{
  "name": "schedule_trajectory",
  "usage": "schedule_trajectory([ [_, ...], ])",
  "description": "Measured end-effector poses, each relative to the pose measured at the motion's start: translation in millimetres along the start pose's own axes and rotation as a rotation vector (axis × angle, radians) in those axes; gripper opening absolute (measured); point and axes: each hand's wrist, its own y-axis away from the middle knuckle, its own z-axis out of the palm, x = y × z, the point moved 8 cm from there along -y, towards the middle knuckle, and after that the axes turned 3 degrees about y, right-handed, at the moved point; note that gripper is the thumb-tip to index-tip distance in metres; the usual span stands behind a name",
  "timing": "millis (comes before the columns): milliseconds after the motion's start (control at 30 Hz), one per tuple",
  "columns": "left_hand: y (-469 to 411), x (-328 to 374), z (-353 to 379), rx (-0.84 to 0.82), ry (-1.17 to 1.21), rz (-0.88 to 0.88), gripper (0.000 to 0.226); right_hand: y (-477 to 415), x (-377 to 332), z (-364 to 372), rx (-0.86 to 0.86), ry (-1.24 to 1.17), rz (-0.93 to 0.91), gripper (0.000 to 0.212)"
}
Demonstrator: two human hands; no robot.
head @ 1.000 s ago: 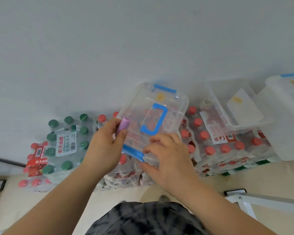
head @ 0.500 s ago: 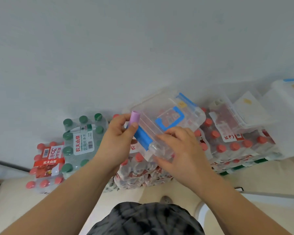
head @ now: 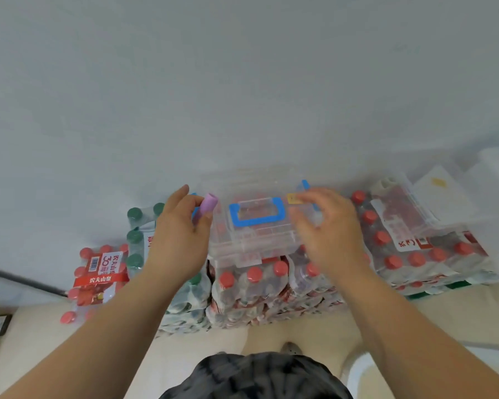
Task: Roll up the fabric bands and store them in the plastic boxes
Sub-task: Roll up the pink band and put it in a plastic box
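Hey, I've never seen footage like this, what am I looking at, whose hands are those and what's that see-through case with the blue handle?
No machine here: a person's two bare hands, filmed by one wide-angle camera worn on their head, looking down. The left hand holds a small purple fabric roll. The right hand is at the right end of a clear plastic box with a blue handle; blur hides whether it grips. The box rests on shrink-wrapped packs of bottled water. More clear boxes sit to the right.

The person wears a black-and-grey mottled fabric garment [head: 257,375]; the left hand [head: 179,240] and right hand [head: 329,234] are bare, forearms uncovered.
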Motion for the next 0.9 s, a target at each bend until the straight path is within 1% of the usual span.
schedule_trajectory([
  [33,2.4,8.4,0.6,0.022,-0.065,0.071,0.034,-10.4,20.5,-6.2,0.03,0.03,0.078,0.031],
  [100,6.8,21.6,10.7,0.021,-0.165,0.198,0.031,-22.1,57.9,-2.0,-0.073,-0.005,0.27,0.037],
  [133,8.7,25.5,18.8,-0.002,-0.209,0.238,0.03,-24.2,70.7,3.5,-0.122,-0.043,0.332,0.035],
  [167,9.7,26.4,28.0,-0.031,-0.251,0.256,0.03,-25.8,78.6,7.3,-0.134,-0.066,0.356,0.027],
  [200,10.5,25.6,36.7,-0.059,-0.294,0.256,0.032,-28.0,82.6,9.4,-0.118,-0.075,0.354,0.018],
  [233,10.6,22.2,44.2,-0.079,-0.34,0.24,0.033,-29.9,84.0,10.9,-0.102,-0.073,0.351,0.017],
  [333,12.0,11.5,53.6,-0.059,-0.472,0.198,0.029,-36.6,83.6,17.4,-0.115,-0.054,0.333,0.025],
  [400,12.6,8.4,53.2,-0.036,-0.507,0.186,0.027,-39.9,80.0,21.9,-0.166,-0.048,0.293,0.019],
  [433,12.8,7.5,53.4,-0.03,-0.515,0.184,0.027,-41.3,79.1,23.8,-0.18,-0.054,0.267,0.018],
  [533,13.9,9.1,53.3,-0.01,-0.528,0.177,0.035,-47.7,81.2,27.1,-0.172,-0.061,0.213,0.028],
  [600,14.3,9.6,53.8,0.002,-0.529,0.16,0.04,-49.5,91.4,31.3,-0.194,-0.085,0.256,0.034],
  [667,15.0,11.1,52.8,0.018,-0.521,0.134,0.041,-46.3,108.0,35.7,-0.237,-0.173,0.383,0.038],
  [700,15.5,11.5,52.9,0.018,-0.523,0.125,0.041,-42.8,115.7,39.0,-0.27,-0.215,0.445,0.035],
  [767,16.6,11.9,54.6,0.003,-0.529,0.115,0.042,-34.8,125.0,47.1,-0.318,-0.287,0.504,0.025],
  [833,16.6,11.8,53.9,0.001,-0.492,0.109,0.038,-33.6,126.8,49.1,-0.266,-0.323,0.499,0.023],
  [867,16.8,13.1,51.2,0.016,-0.44,0.115,0.034,-36.9,124.3,45.6,-0.204,-0.316,0.464,0.025],
  [900,17.6,15.6,47.0,0.044,-0.368,0.13,0.031,-41.7,117.2,38.2,-0.133,-0.273,0.388,0.026],
])
